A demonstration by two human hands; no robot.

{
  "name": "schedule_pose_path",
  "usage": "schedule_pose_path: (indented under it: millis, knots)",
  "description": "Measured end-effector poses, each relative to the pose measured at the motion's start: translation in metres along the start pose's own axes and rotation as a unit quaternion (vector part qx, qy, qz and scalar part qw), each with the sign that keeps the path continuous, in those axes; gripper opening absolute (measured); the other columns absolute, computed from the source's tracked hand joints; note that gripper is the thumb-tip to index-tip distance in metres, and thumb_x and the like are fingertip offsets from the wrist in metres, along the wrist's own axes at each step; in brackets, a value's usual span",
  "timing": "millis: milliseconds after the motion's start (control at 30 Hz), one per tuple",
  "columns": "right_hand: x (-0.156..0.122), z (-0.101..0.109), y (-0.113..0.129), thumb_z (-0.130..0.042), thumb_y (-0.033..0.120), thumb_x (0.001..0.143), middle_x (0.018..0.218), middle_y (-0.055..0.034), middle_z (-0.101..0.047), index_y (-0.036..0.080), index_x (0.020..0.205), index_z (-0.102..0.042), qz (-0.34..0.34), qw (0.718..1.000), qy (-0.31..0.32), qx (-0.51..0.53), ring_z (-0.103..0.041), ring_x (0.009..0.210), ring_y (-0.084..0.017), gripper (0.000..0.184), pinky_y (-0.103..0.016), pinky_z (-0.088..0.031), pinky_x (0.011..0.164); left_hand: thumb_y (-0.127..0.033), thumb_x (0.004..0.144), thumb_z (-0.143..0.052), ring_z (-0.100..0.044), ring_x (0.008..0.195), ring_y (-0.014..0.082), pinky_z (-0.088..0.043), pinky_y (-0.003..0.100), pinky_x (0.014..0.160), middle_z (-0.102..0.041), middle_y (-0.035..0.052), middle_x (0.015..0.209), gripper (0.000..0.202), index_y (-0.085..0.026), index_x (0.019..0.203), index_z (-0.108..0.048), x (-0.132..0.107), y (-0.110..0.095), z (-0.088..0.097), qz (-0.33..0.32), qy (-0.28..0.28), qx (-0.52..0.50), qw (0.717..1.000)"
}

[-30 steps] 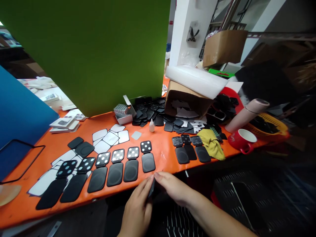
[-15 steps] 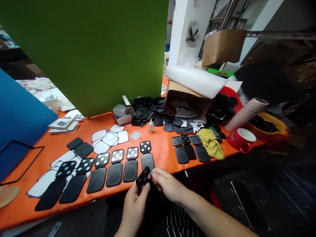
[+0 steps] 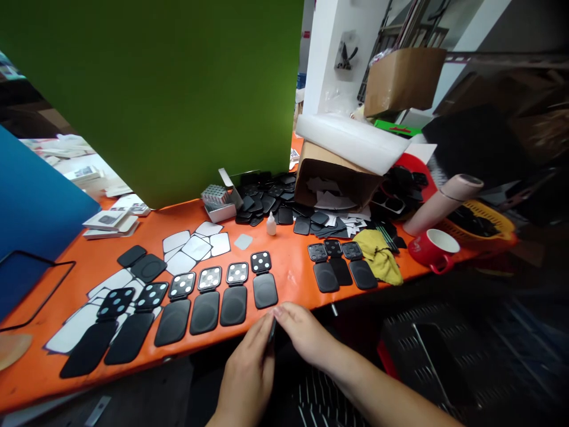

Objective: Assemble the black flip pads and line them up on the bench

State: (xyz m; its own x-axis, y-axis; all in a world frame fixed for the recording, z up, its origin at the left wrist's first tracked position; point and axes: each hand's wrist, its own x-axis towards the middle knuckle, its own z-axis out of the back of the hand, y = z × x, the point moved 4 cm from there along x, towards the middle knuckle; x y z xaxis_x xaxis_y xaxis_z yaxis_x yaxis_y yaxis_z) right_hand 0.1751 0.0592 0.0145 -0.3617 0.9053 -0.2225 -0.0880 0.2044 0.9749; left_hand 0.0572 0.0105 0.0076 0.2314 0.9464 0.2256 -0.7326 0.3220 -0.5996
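Observation:
A black square pad [image 3: 272, 331], seen nearly edge-on, is between my two hands at the table's front edge. My left hand [image 3: 249, 365] is closed round it from the left, its back towards me. My right hand [image 3: 306, 332] meets it from the right, thumb and fingertips closed at the pad's top edge. Its dotted face is hidden by the hands. Just beyond lies a black hinged two-part pad [image 3: 265, 290] with white dots on its upper part. Several similar pads stretch left in a row, among them a dotted one [image 3: 234, 305].
A small white dropper bottle [image 3: 271, 225] and a pale rounded square [image 3: 243, 241] are behind the row. White cards [image 3: 195, 248] lie left. On the right are three hinged pads [image 3: 326, 277], a yellow cloth [image 3: 377, 258], a red mug [image 3: 433, 249] and a pink tumbler [image 3: 440, 204].
The pad in my hands has turned from its dotted face showing to edge-on. My left hand has rolled over it, and my right fingers have closed in on its top edge.

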Motion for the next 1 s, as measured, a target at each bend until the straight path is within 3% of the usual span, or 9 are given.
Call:
schedule_pose_path:
  millis: [100,200,267,367,467,600,733,900,1000]
  knots:
    - [0.001,-0.005,-0.004,-0.047,0.049,0.080,0.063,0.0023,-0.044,0.016,0.066,-0.046,-0.029,0.996,-0.036,0.078,-0.041,0.060,-0.011,0.036,-0.023,-0.035,0.057,-0.010,0.077,-0.041,-0.050,0.111,0.0193,-0.041,0.032,0.093,-0.053,0.0074,0.122,0.049,-0.020,0.125,-0.044,0.003,-0.002,0.000,0.013,-0.014,-0.030,0.999]
    - [0.002,-0.007,-0.004,-0.052,0.049,0.076,0.058,0.0043,-0.038,0.017,0.061,-0.042,-0.029,0.992,-0.062,0.103,-0.034,0.055,-0.008,0.037,-0.021,-0.030,0.052,-0.020,0.080,-0.047,-0.054,0.106,0.0218,-0.042,0.035,0.092,-0.059,0.0077,0.115,0.037,-0.021,0.116,-0.054,0.010,0.002,0.001,0.090,-0.032,-0.131,0.987]
    - [0.003,-0.009,-0.005,-0.050,0.050,0.077,0.056,0.0052,-0.034,0.016,0.063,-0.043,-0.046,0.985,-0.041,0.159,-0.029,0.052,-0.007,0.037,-0.020,-0.025,0.048,-0.029,0.079,-0.051,-0.058,0.099,0.0238,-0.045,0.037,0.087,-0.064,0.0086,0.105,0.032,-0.018,0.109,-0.058,0.014,0.010,0.001,0.186,-0.042,-0.239,0.952]
    - [0.003,-0.009,-0.008,-0.042,0.049,0.081,0.056,0.0063,-0.028,0.016,0.072,-0.048,-0.094,0.955,0.023,0.279,-0.023,0.048,-0.007,0.034,-0.019,-0.020,0.046,-0.038,0.077,-0.055,-0.062,0.086,0.0259,-0.050,0.036,0.074,-0.067,0.0097,0.091,0.038,-0.011,0.103,-0.059,0.017,0.020,0.002,0.303,-0.054,-0.370,0.877]
    - [-0.001,-0.009,-0.006,-0.043,0.043,0.082,0.057,0.0053,-0.034,0.016,0.078,-0.051,-0.098,0.963,0.069,0.240,-0.027,0.049,-0.007,0.029,-0.020,-0.020,0.046,-0.039,0.075,-0.057,-0.062,0.087,0.0257,-0.050,0.035,0.074,-0.066,0.0099,0.096,0.041,-0.011,0.105,-0.058,0.016,0.020,0.009,0.321,-0.084,-0.381,0.863]
    - [-0.005,-0.011,-0.002,-0.043,0.051,0.081,0.055,0.0051,-0.035,0.016,0.069,-0.047,-0.057,0.987,0.067,0.136,-0.028,0.049,-0.007,0.037,-0.022,-0.021,0.046,-0.033,0.078,-0.055,-0.060,0.093,0.0225,-0.047,0.033,0.083,-0.064,0.0057,0.105,0.032,-0.019,0.106,-0.059,0.012,0.010,0.016,0.245,-0.110,-0.297,0.917]
    - [-0.010,-0.015,-0.004,-0.046,0.054,0.078,0.053,0.0078,-0.029,0.017,0.069,-0.042,-0.114,0.964,0.055,0.234,-0.021,0.045,-0.005,0.038,-0.020,-0.014,0.044,-0.022,0.080,-0.053,-0.060,0.094,0.0200,-0.047,0.032,0.085,-0.063,0.0025,0.106,0.029,-0.025,0.108,-0.059,0.007,0.000,0.015,0.106,-0.110,-0.196,0.969]
    - [-0.016,-0.009,-0.008,-0.050,0.053,0.077,0.053,0.0077,-0.032,0.017,0.074,-0.046,-0.167,0.938,0.043,0.300,-0.025,0.044,-0.004,0.036,-0.018,-0.014,0.043,-0.010,0.078,-0.049,-0.055,0.103,0.0195,-0.046,0.032,0.089,-0.058,0.0012,0.117,0.046,-0.030,0.120,-0.048,0.001,-0.011,0.014,-0.031,-0.102,-0.129,0.986]
    - [-0.019,-0.005,-0.010,-0.053,0.051,0.076,0.051,0.0081,-0.032,0.015,0.075,-0.050,-0.194,0.906,0.067,0.371,-0.024,0.042,-0.004,0.036,-0.017,-0.016,0.043,-0.007,0.077,-0.049,-0.053,0.107,0.0194,-0.045,0.032,0.090,-0.055,0.0020,0.121,0.052,-0.030,0.123,-0.044,0.002,-0.020,0.017,-0.086,-0.076,-0.100,0.988]
